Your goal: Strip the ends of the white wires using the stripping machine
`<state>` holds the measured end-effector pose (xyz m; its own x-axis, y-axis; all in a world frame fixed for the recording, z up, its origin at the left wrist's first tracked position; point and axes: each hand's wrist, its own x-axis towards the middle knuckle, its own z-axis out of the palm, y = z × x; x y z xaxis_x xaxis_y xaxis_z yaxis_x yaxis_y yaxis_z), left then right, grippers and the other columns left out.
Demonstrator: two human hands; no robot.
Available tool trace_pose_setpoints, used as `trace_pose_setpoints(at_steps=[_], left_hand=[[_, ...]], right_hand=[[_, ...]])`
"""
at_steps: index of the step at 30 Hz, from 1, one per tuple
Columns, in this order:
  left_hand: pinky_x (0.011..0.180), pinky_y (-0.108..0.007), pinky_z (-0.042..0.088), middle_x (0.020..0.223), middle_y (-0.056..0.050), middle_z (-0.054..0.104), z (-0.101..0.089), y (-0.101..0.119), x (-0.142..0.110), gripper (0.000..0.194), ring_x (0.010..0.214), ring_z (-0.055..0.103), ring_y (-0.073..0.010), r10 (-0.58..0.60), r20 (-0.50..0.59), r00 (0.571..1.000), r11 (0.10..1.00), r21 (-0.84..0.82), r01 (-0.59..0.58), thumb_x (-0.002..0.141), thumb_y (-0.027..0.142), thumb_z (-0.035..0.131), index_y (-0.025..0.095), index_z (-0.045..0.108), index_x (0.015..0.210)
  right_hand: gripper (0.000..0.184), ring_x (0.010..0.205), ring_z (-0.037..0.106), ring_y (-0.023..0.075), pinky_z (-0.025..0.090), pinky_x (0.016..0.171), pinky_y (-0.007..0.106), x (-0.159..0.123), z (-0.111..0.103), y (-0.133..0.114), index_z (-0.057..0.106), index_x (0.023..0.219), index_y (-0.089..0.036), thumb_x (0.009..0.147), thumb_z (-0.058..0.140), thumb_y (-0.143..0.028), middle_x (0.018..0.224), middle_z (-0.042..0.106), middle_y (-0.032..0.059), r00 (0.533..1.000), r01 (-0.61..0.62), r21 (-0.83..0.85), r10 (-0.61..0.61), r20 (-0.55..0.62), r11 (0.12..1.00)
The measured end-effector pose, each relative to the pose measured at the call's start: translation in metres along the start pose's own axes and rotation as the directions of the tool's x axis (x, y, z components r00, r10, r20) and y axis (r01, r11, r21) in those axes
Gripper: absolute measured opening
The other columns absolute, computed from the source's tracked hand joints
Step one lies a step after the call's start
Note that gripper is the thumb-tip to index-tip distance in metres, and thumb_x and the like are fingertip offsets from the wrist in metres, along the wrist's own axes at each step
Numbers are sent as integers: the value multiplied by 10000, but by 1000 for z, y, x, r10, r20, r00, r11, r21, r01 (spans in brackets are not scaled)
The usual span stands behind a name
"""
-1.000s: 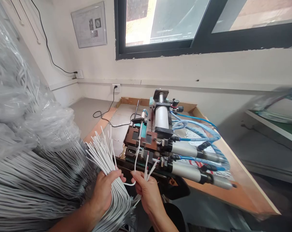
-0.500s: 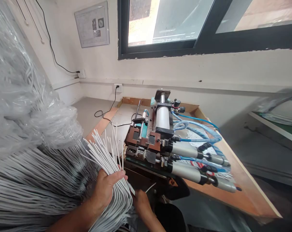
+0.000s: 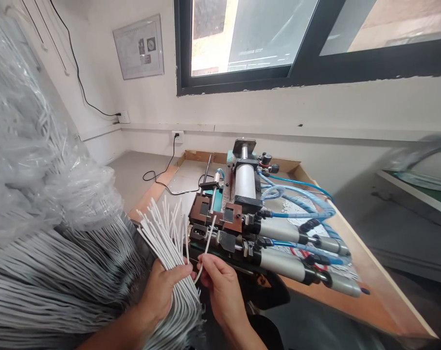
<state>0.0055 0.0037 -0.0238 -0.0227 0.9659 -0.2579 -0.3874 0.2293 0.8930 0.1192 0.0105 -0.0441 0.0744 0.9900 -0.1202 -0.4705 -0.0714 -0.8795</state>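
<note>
My left hand (image 3: 165, 284) is closed around a thick bundle of white cables (image 3: 165, 243), whose free ends fan upward past the thumb. Just right of it, my right hand (image 3: 220, 282) pinches a single white cable (image 3: 208, 238) between thumb and fingertips. That cable points up, its tip in front of the brown jaw blocks (image 3: 233, 218) of a pneumatic machine (image 3: 245, 180). Below my left hand the bundle curves down and its lower part leaves the view.
At left hangs a large mass of grey-white cables (image 3: 52, 282) under clear plastic wrap (image 3: 78, 189). The machine's cylinders (image 3: 284, 262) and blue air hoses (image 3: 304, 214) reach right over a wooden-edged table (image 3: 388, 311). A black power cord (image 3: 165, 172) lies behind.
My right hand dropped below the machine with several stripped cables, then came back up holding one cable from the bundle. My left hand has kept its grip on the bundle.
</note>
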Motion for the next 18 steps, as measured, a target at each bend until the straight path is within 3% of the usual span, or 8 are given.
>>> trace_pose_setpoints(at_steps=[3, 8, 14, 18], left_hand=[[572, -312, 479, 568, 3, 613, -1, 1, 1, 175, 542, 603, -174, -66, -89, 994, 996, -65, 60, 547, 169, 701, 139, 590, 680], [542, -322, 487, 537, 26, 599, -1, 2, 2, 212, 487, 597, -168, -97, -111, 989, 993, -79, 89, 524, 175, 713, 154, 570, 678], [478, -266, 451, 497, 21, 578, -3, 3, 3, 151, 455, 571, -149, -67, -55, 996, 998, -22, 66, 532, 177, 702, 147, 586, 625], [448, -240, 420, 487, 2, 590, 1, 5, 2, 78, 442, 541, -132, -60, 54, 997, 998, 21, 59, 535, 129, 678, 130, 615, 580]], right_hand=[[246, 446, 350, 62, 268, 414, 188, 4, -4, 4, 671, 628, -141, 574, 725, -374, 519, 515, -10, 988, -106, 139, 120, -99, 985], [242, 415, 332, 41, 240, 386, 164, 11, -5, 0, 652, 591, -129, 546, 748, -346, 473, 470, -33, 966, -214, 268, 245, -86, 939], [242, 412, 339, 38, 267, 387, 168, 13, -1, 1, 647, 614, -126, 554, 748, -337, 471, 439, -48, 960, -249, 349, 278, -34, 903], [286, 397, 335, 53, 302, 391, 188, 12, 6, 1, 654, 734, -132, 624, 693, -392, 447, 364, -75, 943, -334, 316, 314, 113, 888]])
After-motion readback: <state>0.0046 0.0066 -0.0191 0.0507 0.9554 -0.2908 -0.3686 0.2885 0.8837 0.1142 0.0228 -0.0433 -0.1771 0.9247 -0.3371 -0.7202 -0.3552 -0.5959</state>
